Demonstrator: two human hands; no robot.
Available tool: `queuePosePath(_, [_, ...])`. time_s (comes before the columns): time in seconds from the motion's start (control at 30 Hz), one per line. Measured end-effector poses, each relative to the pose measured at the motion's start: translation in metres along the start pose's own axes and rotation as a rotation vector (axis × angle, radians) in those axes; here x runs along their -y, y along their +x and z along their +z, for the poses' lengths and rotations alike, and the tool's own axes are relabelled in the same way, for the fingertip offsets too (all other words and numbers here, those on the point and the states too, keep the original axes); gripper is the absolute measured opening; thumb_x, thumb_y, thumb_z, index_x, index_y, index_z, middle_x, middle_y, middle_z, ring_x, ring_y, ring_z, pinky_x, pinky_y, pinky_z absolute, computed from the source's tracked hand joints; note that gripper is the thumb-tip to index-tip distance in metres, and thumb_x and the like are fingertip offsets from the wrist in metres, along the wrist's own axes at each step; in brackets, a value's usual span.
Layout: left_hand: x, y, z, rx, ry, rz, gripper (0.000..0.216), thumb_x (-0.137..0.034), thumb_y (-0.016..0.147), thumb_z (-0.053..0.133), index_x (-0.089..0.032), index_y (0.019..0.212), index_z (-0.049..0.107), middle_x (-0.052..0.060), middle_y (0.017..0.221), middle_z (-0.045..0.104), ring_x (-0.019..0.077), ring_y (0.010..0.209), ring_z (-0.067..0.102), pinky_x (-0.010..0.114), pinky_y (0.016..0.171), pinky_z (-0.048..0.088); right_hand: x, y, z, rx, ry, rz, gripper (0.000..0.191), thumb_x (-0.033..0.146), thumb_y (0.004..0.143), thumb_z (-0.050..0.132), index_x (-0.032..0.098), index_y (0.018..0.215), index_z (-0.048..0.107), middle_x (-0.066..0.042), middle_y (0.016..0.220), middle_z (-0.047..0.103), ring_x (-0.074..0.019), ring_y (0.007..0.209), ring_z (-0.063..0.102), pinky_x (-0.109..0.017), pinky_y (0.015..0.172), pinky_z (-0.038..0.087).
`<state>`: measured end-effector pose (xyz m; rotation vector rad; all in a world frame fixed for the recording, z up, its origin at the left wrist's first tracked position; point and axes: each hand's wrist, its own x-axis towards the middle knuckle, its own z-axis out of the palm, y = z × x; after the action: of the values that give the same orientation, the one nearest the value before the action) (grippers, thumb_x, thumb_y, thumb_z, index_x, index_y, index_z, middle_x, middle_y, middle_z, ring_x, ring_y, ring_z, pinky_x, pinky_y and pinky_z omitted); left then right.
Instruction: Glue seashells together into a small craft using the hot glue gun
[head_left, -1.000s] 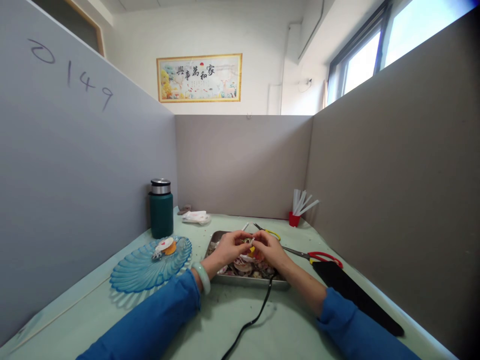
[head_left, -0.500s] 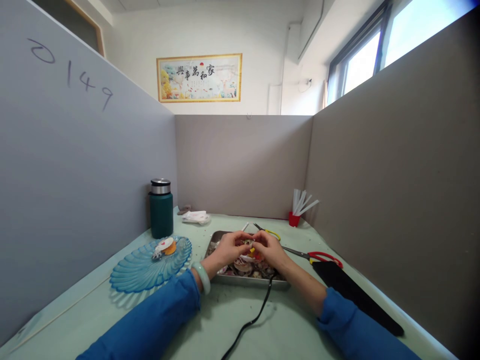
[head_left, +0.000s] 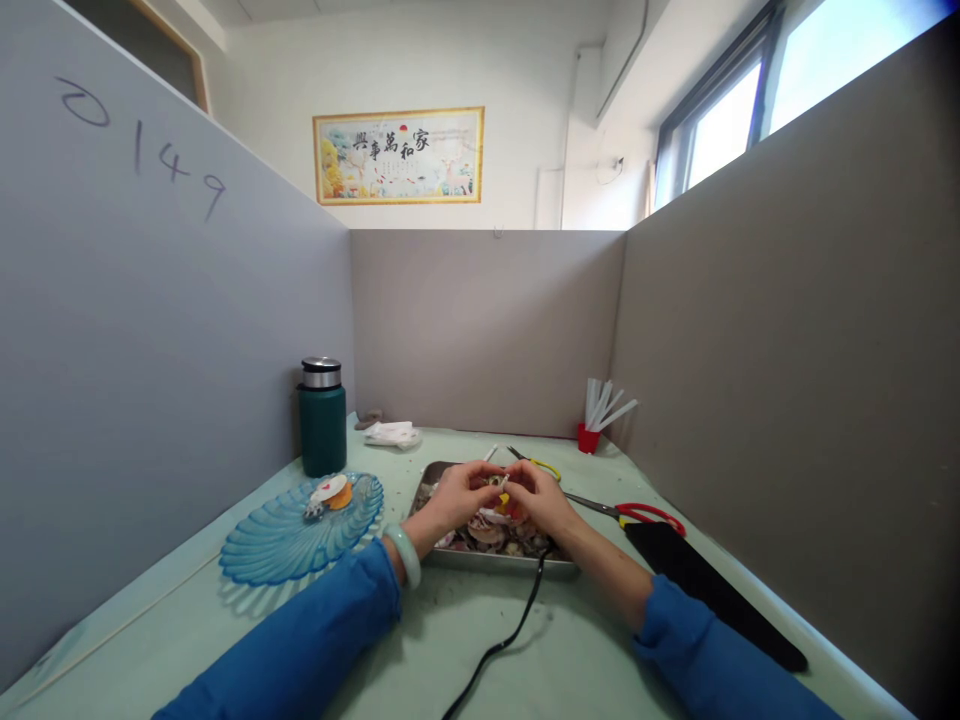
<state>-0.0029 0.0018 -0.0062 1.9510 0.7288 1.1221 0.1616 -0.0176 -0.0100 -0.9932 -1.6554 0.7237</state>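
Small white piece (head_left: 505, 482) above the shells (head_left: 487, 537)

Toward the table's (head_left: 600, 645) near edge, a black cord (head_left: 487, 655) meets the metal tray (head_left: 495, 564). Above it, left hand (head_left: 463, 494) and right hand (head_left: 542, 496) pinch the piece between their fingertips, neither nearer; its long axis is unclear.

Between the fingers (head_left: 523, 470), a small piece (head_left: 504, 482) is seen as white. Beneath them, shells (head_left: 487, 534) are mottled in brown, cream and pink, and the tabletop (head_left: 592, 640) is tinted pale green. Left of the fingers, a translucent blue plate (head_left: 285, 545) is patterned with curved ridges; beyond it, a bottle (head_left: 323, 432) is coloured dark teal (silver is shown at its neck). Right of the fingers, scissors (head_left: 619, 513) are marked by red and yellow, and a flat strip (head_left: 712, 595) is finished in plain black.
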Motion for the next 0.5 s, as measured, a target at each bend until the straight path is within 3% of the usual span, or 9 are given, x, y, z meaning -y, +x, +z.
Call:
queuePosePath(0.23, [0.0032, 0.0005, -0.0012, -0.005, 0.016, 0.0, 0.038, -0.031, 0.072, 0.064, -0.014, 0.105, 0.063, 0.008, 0.091, 0.068, 0.0171, 0.075, 0.064, 0.026, 0.068, 0.05, 0.0002, 0.0007, -0.0019, -0.007, -0.048, -0.044, 0.013, 0.025, 0.071, 0.053, 0.018, 0.081, 0.051, 0.003, 0.067, 0.057, -0.0133, 0.061, 0.057, -0.024, 0.055, 0.045])
queuePosePath(0.5, [-0.001, -0.0002, -0.0011, -0.012, 0.009, 0.006, 0.035, -0.027, 0.071, 0.065, -0.013, 0.102, 0.064, 0.009, 0.093, 0.068, 0.0163, 0.075, 0.063, 0.025, 0.068, 0.05, 0.001, -0.0005, -0.0013, 0.002, -0.051, -0.039, 0.014, 0.024, 0.071, 0.053, 0.019, 0.083, 0.05, 0.002, 0.069, 0.057, -0.0132, 0.061, 0.057, -0.024, 0.054, 0.045])
